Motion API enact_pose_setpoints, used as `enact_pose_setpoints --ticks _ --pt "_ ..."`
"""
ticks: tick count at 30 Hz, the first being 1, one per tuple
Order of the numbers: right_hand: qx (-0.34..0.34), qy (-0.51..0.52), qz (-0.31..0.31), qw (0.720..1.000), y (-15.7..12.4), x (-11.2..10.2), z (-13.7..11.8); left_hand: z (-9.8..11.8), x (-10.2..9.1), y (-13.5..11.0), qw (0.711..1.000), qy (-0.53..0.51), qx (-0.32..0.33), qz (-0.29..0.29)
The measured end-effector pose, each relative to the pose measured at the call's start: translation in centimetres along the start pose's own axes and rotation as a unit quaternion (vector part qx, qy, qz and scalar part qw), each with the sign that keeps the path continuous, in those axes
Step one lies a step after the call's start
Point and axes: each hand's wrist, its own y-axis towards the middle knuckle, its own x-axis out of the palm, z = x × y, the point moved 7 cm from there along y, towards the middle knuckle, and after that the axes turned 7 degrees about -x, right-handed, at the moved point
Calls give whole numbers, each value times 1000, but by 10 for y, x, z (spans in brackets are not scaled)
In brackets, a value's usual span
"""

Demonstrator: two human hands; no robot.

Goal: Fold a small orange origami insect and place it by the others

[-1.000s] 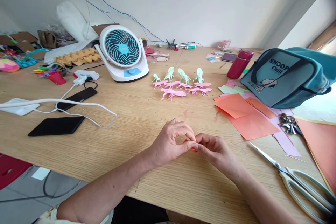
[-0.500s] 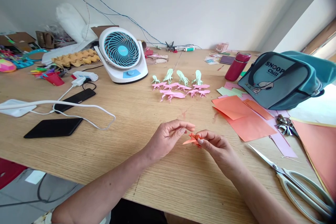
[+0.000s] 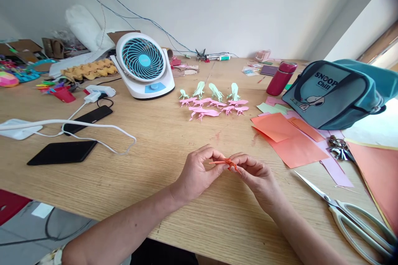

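Observation:
A small orange origami insect (image 3: 229,163) is pinched between both hands above the wooden table (image 3: 155,132). My left hand (image 3: 199,172) grips it from the left with thumb and fingertips. From the other side, my right hand (image 3: 256,174) holds it, also closed in a pinch. A thin pointed end sticks out leftward past the left fingers; fingertips cover part of the folded body. Beyond the hands stand several pink origami insects (image 3: 203,112) and a row of green origami insects (image 3: 216,92). Orange paper sheets (image 3: 289,140) lie to the right.
Scissors (image 3: 332,203) lie on the right, beside keys (image 3: 338,149). A teal bag (image 3: 329,95) and a red bottle (image 3: 281,78) stand behind them. To the left are a white fan (image 3: 144,64), black phone (image 3: 62,152), power bank (image 3: 88,119) and white cable (image 3: 93,122).
My left fingers have come down and closed on the orange origami insect, which has turned slightly. The right hand still holds it in nearly the same place.

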Motion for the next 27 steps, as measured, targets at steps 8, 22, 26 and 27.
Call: enact_pose_setpoints --ticks 8,22,26,27 --pt "-8 -29 -15 999 1 1 -3 9 -1 -6 999 -16 40 18" --pt "163 132 -117 971 -12 14 12 -10 23 -1 944 -198 -125 -231" --pt "201 198 -173 944 -23 25 18 -4 33 -8 914 -248 -123 -296" --pt "212 215 -181 936 -26 28 20 -4 36 -11 906 -257 -130 -310"
